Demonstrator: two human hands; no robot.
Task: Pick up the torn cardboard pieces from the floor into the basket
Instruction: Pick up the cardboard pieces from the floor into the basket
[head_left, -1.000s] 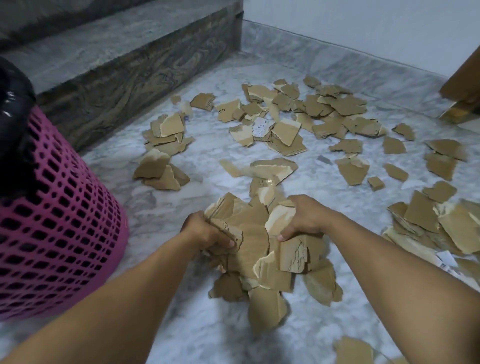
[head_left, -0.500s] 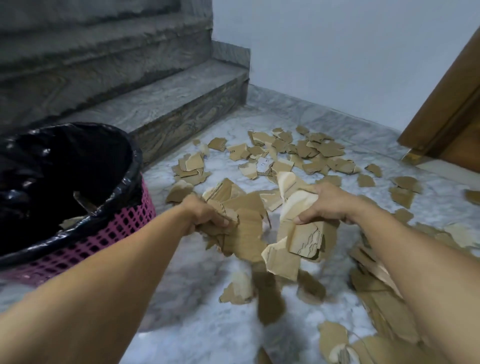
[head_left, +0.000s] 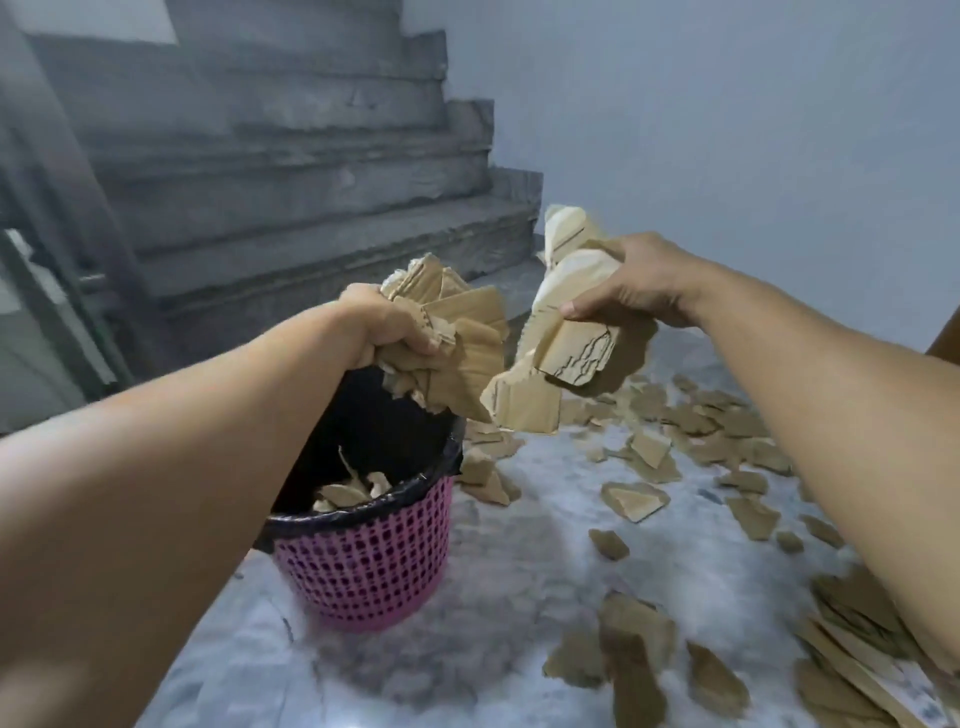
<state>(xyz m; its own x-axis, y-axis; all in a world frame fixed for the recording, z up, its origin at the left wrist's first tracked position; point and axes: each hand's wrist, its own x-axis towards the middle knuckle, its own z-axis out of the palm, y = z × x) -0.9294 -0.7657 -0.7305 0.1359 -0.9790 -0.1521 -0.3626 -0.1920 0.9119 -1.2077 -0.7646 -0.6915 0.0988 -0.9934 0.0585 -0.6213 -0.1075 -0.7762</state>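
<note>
A grey stone staircase (head_left: 291, 208) rises at the back left, and the marble floor (head_left: 519, 571) spreads below it. Many torn cardboard pieces (head_left: 701, 431) lie scattered on the floor at the right side and near the front. The pink basket (head_left: 363, 566) stands on the floor at the left, lined with a black bag (head_left: 363, 431), and some cardboard scraps (head_left: 345, 491) already lie inside it. The left hand (head_left: 387, 325) grips a bunch of cardboard (head_left: 462, 338) above the basket opening. The right hand (head_left: 628, 283) holds another bunch (head_left: 566, 332), just to the right of the basket rim, in the air.
</note>
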